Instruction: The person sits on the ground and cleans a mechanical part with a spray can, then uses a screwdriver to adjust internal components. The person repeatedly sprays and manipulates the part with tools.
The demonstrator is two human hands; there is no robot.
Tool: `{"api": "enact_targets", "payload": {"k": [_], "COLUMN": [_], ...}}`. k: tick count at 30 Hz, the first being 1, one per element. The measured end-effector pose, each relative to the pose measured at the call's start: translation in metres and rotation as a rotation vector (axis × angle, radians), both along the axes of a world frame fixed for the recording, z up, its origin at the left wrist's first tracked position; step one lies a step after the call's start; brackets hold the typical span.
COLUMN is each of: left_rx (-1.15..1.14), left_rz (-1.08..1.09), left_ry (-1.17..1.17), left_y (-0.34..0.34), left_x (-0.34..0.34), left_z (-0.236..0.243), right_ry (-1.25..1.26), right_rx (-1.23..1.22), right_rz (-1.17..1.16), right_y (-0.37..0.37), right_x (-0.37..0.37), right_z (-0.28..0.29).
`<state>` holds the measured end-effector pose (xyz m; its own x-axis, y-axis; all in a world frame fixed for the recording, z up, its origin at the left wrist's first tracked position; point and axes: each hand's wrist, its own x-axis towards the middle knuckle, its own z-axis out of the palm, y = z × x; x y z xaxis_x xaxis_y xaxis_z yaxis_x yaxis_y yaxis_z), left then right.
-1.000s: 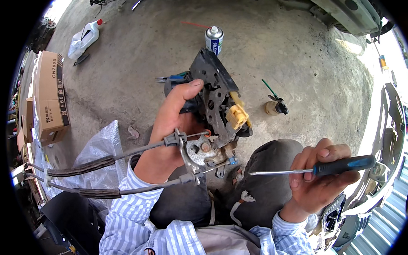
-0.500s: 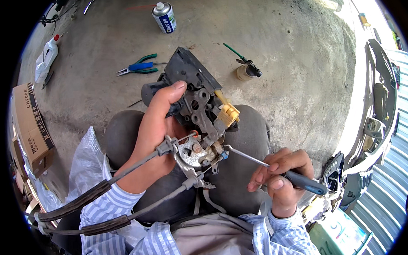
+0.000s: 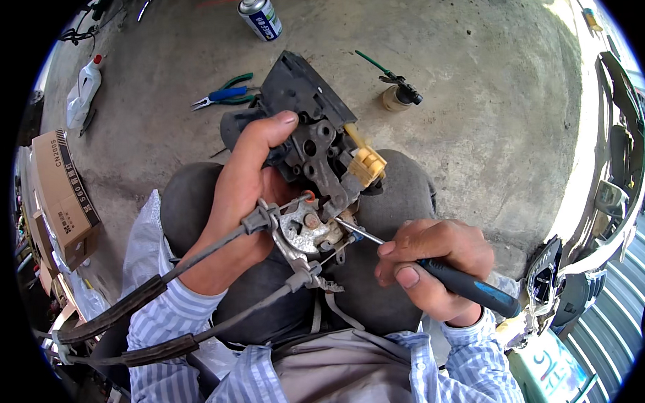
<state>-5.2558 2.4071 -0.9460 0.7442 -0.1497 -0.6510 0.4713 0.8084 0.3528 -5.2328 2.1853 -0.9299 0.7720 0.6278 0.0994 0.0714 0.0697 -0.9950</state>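
Observation:
My left hand [image 3: 245,177] is closed around a car door latch [image 3: 313,141], its thumb lying across the black plastic housing. The latch has a worn metal mechanism, a yellow plastic connector [image 3: 367,166] on its right side and two grey cables [image 3: 217,246] running off to the lower left. My right hand [image 3: 438,265] grips the black handle of a hooked pick [image 3: 467,289]. The pick's thin metal shaft reaches left into the latch's lower metal part, beside a small blue piece. Its tip is partly hidden among the metal parts.
On the concrete floor ahead lie green-handled pliers [image 3: 225,95] and a blue-handled tool [image 3: 230,93]. A spray can [image 3: 261,17] and a small jar with a green stick [image 3: 398,97] stand beyond. Cardboard box [image 3: 63,196] and white jug [image 3: 84,92] are left; a car bumper [image 3: 631,191] is right.
My right hand has moved left and up, bringing the pick's tip from beside the latch into its metal mechanism. My left hand still holds the latch in nearly the same place.

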Motion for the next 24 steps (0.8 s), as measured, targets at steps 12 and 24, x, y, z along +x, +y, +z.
{"api": "enact_targets", "payload": {"k": [12,24], "left_rx": [0.043,0.057], "left_rz": [-0.039,-0.063], "left_ry": [-0.071,-0.061], "left_y": [-0.01,-0.01], "left_x": [0.004,0.003], "left_z": [0.003,0.003], "right_ry": [-0.114,-0.109], "right_rx": [0.022,-0.029], "right_rz": [0.064,0.105], "right_y": [-0.008,-0.005], "right_x": [0.016,0.02], "right_z": [0.0,0.006]}}
